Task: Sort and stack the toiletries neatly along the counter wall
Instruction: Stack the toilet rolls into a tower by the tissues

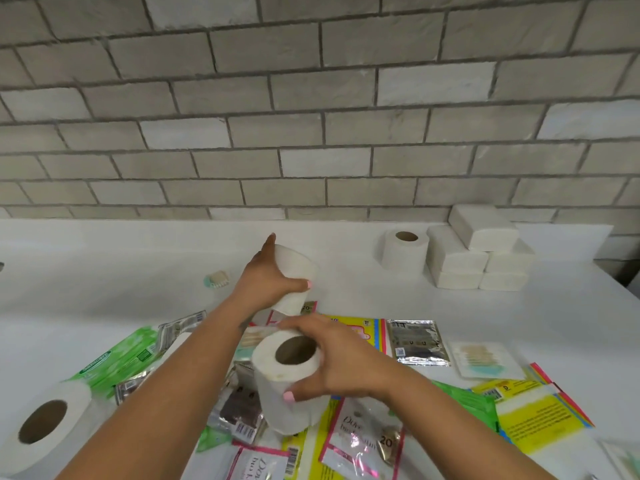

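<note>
While a toilet roll point(45, 422) lies at the near left of the white counter point(138, 258), the left hand point(266, 282) grips a second toilet roll point(294, 275) tilted above the sachets point(417, 342). Nearer, the right hand point(341, 362) clasps a third toilet roll point(287, 379) upright. Far right, another roll point(404, 249) stands beside stacked tissue packs point(481, 252) along the brick wall point(311, 116).

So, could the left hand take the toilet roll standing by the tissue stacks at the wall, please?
Probably not yet: the left hand already grips a roll. The counter towards the standing roll looks free otherwise.
</note>
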### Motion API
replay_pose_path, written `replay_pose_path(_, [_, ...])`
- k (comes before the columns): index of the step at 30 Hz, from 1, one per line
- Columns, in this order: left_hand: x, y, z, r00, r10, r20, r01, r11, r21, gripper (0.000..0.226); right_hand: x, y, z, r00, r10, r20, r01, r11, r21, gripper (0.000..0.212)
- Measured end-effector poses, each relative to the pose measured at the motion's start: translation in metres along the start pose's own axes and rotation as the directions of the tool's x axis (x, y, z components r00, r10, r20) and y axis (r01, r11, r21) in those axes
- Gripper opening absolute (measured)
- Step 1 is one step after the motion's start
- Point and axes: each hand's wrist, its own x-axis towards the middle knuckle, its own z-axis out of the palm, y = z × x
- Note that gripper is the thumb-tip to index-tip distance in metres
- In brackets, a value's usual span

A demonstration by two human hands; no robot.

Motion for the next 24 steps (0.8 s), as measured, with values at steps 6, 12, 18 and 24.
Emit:
replay_pose_path(6, [0.021,0.016,0.018,0.999,-0.025,-0.04,0.022,0.997,-0.075,0.116,0.005,0.031,-0.044,0.979,0.106,-0.174,-0.109,0.994,-0.007,0.083])
replay_pose_path(12, [0.044,0.027,0.049,0.996,-0.012,-0.091,-0.009,0.974,-0.225,0.1,0.01,0.072,-0.083,0.921,0.23,-0.315,-0.25,0.968,-0.024,0.086])
replay_pose_path(18, [0.076,0.035,0.085,0.995,0.004,-0.101,-0.03,0.967,-0.254,0.096,0.019,0.117,-0.109,0.834,0.352,-0.424,-0.391,0.92,-0.006,0.088])
replay_pose_path(24, [0.104,0.036,0.118,0.998,-0.005,-0.057,-0.011,0.959,-0.283,0.095,0.034,0.15,-0.113,0.792,0.403,-0.459,-0.443,0.896,0.022,0.094])
